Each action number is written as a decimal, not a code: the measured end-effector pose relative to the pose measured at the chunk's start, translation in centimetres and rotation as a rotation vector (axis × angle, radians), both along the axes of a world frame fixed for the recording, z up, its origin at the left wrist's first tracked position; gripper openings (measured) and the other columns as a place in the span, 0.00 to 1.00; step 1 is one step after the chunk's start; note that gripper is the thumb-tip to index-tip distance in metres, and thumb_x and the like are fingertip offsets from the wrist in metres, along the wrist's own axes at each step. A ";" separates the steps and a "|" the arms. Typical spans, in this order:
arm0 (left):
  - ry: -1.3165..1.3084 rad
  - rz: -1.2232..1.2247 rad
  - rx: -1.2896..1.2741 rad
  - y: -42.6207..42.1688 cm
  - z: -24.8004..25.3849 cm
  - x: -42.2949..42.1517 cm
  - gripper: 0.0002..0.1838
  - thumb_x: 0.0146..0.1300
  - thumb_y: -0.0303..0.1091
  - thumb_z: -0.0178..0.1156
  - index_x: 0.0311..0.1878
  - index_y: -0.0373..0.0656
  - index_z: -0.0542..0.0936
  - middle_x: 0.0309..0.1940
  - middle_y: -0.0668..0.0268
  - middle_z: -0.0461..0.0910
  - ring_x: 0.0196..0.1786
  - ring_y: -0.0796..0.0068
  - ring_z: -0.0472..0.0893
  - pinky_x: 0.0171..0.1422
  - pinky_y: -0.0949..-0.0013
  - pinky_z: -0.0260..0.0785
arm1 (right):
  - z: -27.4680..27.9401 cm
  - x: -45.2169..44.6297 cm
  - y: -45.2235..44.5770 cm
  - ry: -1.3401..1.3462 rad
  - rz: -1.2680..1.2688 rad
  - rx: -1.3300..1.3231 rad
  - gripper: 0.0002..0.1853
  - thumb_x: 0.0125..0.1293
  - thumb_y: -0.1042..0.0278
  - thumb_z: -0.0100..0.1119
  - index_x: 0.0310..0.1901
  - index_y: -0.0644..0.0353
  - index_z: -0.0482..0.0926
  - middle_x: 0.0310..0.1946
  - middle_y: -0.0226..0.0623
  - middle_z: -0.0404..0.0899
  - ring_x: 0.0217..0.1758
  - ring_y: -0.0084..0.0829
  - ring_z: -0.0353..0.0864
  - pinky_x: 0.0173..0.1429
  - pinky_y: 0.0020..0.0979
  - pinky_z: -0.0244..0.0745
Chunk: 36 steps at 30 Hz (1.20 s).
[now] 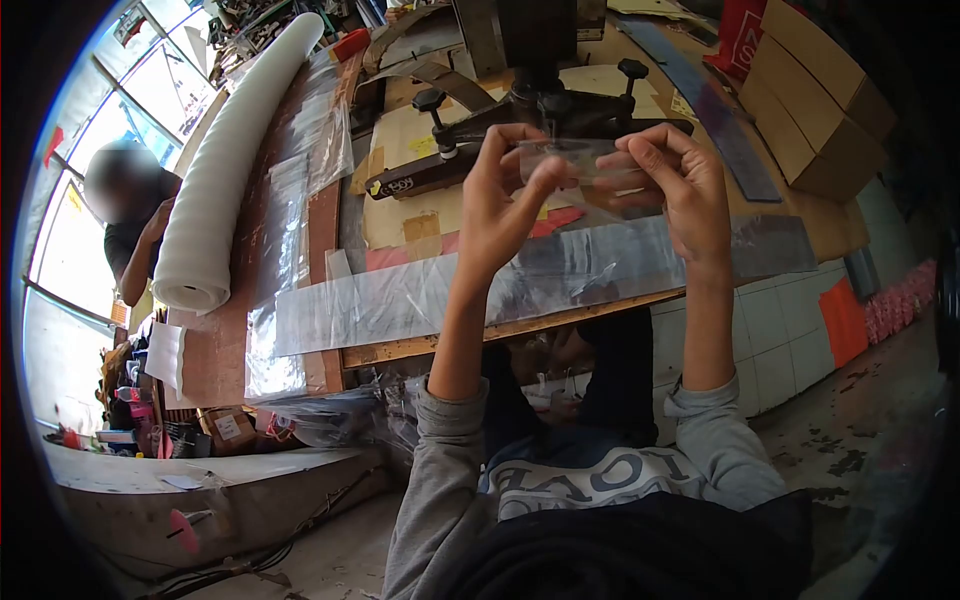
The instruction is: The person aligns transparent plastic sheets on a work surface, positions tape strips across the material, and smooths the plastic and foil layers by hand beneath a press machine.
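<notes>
Between my two hands a small clear plastic piece (585, 165) is held up in front of a black clamp bar with knobs. My left hand (510, 200) pinches its left side between thumb and fingers. On the other side, my right hand (680, 185) grips the right end with thumb and fingertips. Below both hands a long transparent plastic strip (400, 297) lies along the table's front edge. The black bar (410, 178) of the machine sits just behind my hands, over a pale board.
A foam roll (210, 190) and plastic sheets (285, 230) lie on the left. Cardboard boxes (800, 110) and a long bluish strip (715, 120) are at the right. Another person (140, 215) is at the far left, beyond the roll.
</notes>
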<state>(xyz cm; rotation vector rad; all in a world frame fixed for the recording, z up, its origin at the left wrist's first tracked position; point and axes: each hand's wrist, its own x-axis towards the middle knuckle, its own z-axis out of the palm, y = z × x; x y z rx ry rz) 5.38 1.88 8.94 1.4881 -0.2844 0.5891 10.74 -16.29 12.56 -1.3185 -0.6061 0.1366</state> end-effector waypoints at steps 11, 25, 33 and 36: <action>0.262 -0.648 0.578 5.5 -4.2 -8.3 0.21 0.59 0.44 0.68 0.51 0.41 0.81 0.43 0.59 0.85 0.45 0.65 0.85 0.53 0.66 0.74 | 1.7 2.0 3.0 -0.125 -0.011 -0.001 0.12 0.71 0.61 0.55 0.42 0.64 0.77 0.36 0.45 0.85 0.31 0.31 0.88 0.24 0.22 0.81; 0.757 0.119 0.282 6.1 -7.6 -42.3 0.05 0.58 0.25 0.65 0.37 0.35 0.81 0.31 0.59 0.84 0.33 0.68 0.86 0.47 0.66 0.77 | -3.2 -3.4 15.0 -0.048 0.443 -0.081 0.08 0.70 0.68 0.57 0.39 0.65 0.77 0.34 0.40 0.86 0.24 0.22 0.83 0.20 0.17 0.69; 0.793 0.817 -0.087 0.3 -5.4 -52.9 0.09 0.68 0.29 0.57 0.38 0.31 0.72 0.20 0.64 0.75 0.21 0.72 0.80 0.26 0.74 0.73 | -1.8 -9.5 23.3 -0.018 0.959 -0.144 0.08 0.66 0.71 0.61 0.39 0.69 0.78 0.30 0.42 0.85 0.21 0.18 0.78 0.23 0.20 0.72; 0.669 0.778 0.026 3.4 -5.0 -52.3 0.15 0.69 0.39 0.58 0.43 0.34 0.70 0.13 0.70 0.69 0.14 0.80 0.73 0.16 0.79 0.62 | 0.3 -7.7 28.4 -0.068 1.001 -0.236 0.09 0.65 0.71 0.61 0.40 0.68 0.78 0.32 0.42 0.85 0.22 0.18 0.78 0.25 0.18 0.74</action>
